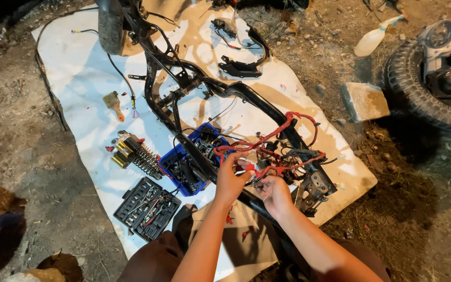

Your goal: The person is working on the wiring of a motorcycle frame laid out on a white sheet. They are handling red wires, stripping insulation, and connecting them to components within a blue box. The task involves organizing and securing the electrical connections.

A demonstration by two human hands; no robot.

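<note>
A black motorcycle frame [246,96] lies on a white sheet [79,78] on dirt ground. A wiring harness wrapped in red tape [283,136] is draped over the frame's near end. My left hand [230,177] pinches a red-wrapped strand of it just above the frame tube. Close beside it, my right hand [273,192] holds another part of the same harness, fingers curled around wires and a small connector. Both hands work over the frame's lower tube, next to a metal bracket [313,189].
A blue crate of parts [186,159] sits under the frame. Left of it lie a coil shock absorber [134,153] and an open black socket set [147,208]. A brush [113,104], a tyre [418,89], a stone block [365,101] and a spray bottle [374,37] lie around.
</note>
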